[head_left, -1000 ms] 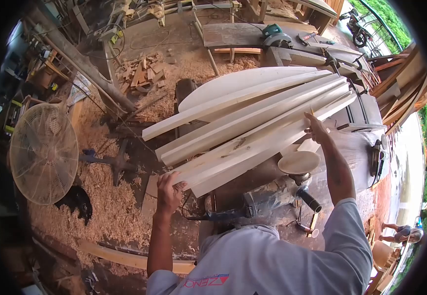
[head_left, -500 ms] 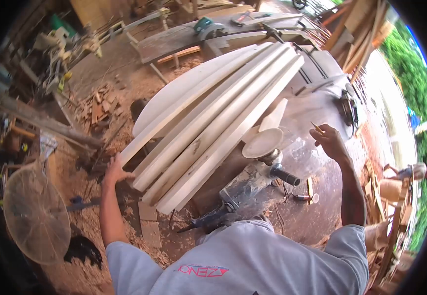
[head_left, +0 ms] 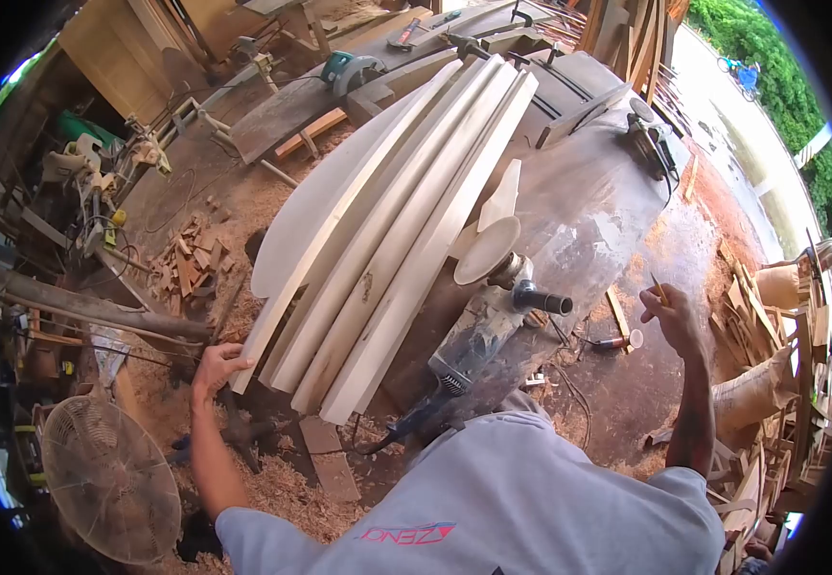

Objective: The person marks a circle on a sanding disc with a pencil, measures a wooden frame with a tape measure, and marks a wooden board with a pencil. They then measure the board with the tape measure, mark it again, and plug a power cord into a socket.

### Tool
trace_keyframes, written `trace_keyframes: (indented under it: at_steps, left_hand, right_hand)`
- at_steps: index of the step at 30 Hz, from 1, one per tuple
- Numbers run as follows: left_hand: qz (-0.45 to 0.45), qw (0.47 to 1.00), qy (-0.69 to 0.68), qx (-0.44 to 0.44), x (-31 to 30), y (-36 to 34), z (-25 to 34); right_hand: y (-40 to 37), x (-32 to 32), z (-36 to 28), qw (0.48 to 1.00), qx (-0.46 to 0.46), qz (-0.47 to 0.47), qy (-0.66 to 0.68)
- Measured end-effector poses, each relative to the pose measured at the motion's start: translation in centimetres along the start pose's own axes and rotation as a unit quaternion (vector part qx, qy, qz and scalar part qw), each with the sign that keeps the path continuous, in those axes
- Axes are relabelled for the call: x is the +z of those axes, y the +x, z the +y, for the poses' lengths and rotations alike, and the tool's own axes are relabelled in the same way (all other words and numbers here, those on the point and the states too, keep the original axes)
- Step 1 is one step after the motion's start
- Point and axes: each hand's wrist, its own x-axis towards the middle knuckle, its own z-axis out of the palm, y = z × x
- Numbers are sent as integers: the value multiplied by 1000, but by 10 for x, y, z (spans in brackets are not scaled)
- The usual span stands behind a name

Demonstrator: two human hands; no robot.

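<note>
Several long pale wooden pieces lie side by side on the workbench, their near ends toward me. My left hand is at the near end of the leftmost piece, its fingers and thumb on the wood. A pencil is held in my right hand, raised over the right part of the bench. Between my hands, a grinder with a round disc lies close to the right side of the wooden pieces.
A fan stands at the lower left. Farther back are a green power saw and a hammer. Another power tool lies on the right. Wood scraps and shavings cover the floor at left.
The view has turned and shifted. My left hand remains at the leftmost piece's near end, its fingers now closer around it. My right hand, still with the pencil, is lower in view.
</note>
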Motion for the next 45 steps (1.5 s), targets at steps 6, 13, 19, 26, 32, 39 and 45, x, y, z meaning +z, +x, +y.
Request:
trace_keyframes:
  at_steps: [6,13,19,26,32,39,45]
  left_hand:
    - [-94,932,-349,15,39,5,-38]
    - [-209,909,-361,-12,96,-44,-9]
    - [-257,861,-439,25,176,-125,92]
    - [-245,899,-361,34,249,-174,126]
    - [-216,890,-400,48,307,-177,135]
    - [-261,889,-310,211,382,-167,114]
    - [-260,789,-426,359,334,-33,112]
  right_hand:
    - [-11,14,-22,998,-55,-21,19]
    - [-11,56,-35,987,-109,-20,114]
    - [-45,191,-133,885,-95,-193,413]
    - [17,291,-172,919,20,-152,362]
    - [27,267,-159,933,-74,-243,255]
    - [-4,211,-148,940,-251,-168,157]
    - [-55,115,-119,939,-311,-141,40]
